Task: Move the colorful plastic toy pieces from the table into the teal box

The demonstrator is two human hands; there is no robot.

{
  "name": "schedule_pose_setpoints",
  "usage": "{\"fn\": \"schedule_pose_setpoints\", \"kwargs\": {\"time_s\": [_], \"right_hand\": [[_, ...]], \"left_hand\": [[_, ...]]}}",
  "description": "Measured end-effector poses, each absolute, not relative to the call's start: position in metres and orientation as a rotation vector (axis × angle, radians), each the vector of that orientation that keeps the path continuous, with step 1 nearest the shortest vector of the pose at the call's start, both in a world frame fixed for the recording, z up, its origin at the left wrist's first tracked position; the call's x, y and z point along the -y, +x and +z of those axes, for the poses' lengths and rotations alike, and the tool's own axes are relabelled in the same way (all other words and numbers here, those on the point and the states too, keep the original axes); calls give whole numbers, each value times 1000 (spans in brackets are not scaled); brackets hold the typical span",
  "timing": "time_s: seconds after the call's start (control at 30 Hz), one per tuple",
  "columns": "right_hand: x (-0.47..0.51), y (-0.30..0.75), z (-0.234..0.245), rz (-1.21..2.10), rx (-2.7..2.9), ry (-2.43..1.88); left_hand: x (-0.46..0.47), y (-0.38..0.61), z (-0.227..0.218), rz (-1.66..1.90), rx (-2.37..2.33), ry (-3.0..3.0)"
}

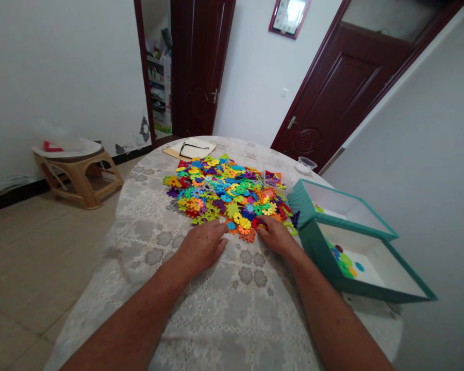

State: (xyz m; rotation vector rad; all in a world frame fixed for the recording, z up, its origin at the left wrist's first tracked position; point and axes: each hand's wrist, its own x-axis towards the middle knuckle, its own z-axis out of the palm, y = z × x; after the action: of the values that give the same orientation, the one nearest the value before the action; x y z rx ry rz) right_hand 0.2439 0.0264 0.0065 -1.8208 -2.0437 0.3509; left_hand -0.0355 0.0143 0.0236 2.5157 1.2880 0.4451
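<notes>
A big heap of colourful plastic snowflake pieces (pixel 226 190) lies on a round table with a lace cloth (pixel 232 304). My left hand (pixel 203 243) rests flat on the cloth at the heap's near edge, fingers stretched towards the pieces. My right hand (pixel 275 235) sits at the heap's near right edge, its fingers pinched on a red piece (pixel 257 222). Just right of it stand two open green boxes; the nearer box (pixel 365 268) holds a few blue and green pieces, the farther box (pixel 342 206) shows one or two.
A notebook with glasses (pixel 191 148) lies at the table's far edge, a small clear cup (pixel 305 165) at the far right. A wooden stool (pixel 77 172) stands on the floor at left. Two dark red doors are behind.
</notes>
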Motion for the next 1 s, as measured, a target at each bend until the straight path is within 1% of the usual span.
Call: {"fn": "schedule_pose_setpoints", "kwargs": {"time_s": [0.23,0.33,0.47,0.57,0.67,0.73,0.8,0.87,1.0], "right_hand": [[-27,249,10,438,1927,-1813],[-23,246,10,409,1891,-1818],[-16,238,22,250,1987,-1765],[-6,239,46,60,2008,-1725],[8,257,76,-184,1888,-1725],[18,278,91,-411,1733,-1826],[26,302,98,-553,1620,-2003],[32,323,98,-588,1566,-2198],[39,348,93,-512,1489,-2524]], "left_hand": [[-17,-35,23,447,-1287,2510],[-20,-35,20,457,-1276,2521],[-23,-36,18,455,-1285,2560],[-24,-39,18,484,-1309,2558],[-24,-41,18,522,-1366,2536],[-24,-42,19,530,-1423,2514],[-25,-42,19,528,-1469,2491],[-26,-42,20,529,-1508,2475],[-26,-41,23,512,-1544,2484]]}}
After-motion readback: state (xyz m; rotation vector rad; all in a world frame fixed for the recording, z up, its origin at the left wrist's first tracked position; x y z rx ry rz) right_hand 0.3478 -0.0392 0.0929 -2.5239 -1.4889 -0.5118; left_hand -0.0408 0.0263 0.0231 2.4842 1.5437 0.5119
